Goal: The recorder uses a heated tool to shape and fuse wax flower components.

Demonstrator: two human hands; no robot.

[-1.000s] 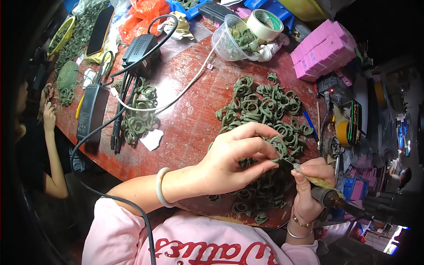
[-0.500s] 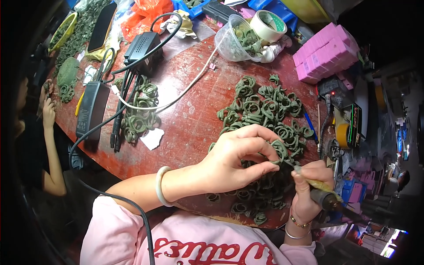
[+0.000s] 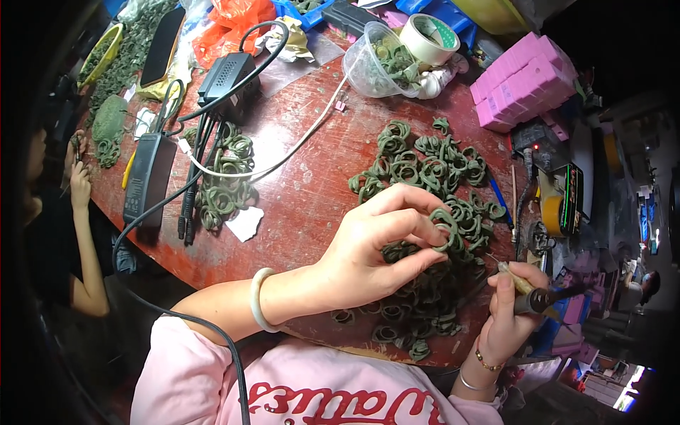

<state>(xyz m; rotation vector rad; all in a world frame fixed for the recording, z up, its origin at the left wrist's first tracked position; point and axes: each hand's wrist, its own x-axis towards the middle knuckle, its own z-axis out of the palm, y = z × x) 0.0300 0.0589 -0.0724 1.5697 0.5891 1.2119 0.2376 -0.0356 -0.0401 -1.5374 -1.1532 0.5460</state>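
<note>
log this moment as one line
left hand: pinching green ring | right hand: gripping pointed tool, tip apart from ring | around: ring pile, red table

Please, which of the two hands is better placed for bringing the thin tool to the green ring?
Probably the right hand: it grips the thin tool, which points up and left, toward the green ring. The left hand is occupied, holding the green ring between thumb and fingers.

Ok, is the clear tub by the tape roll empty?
Not empty: green pieces show inside the clear tub; how full, I can't tell.
</note>
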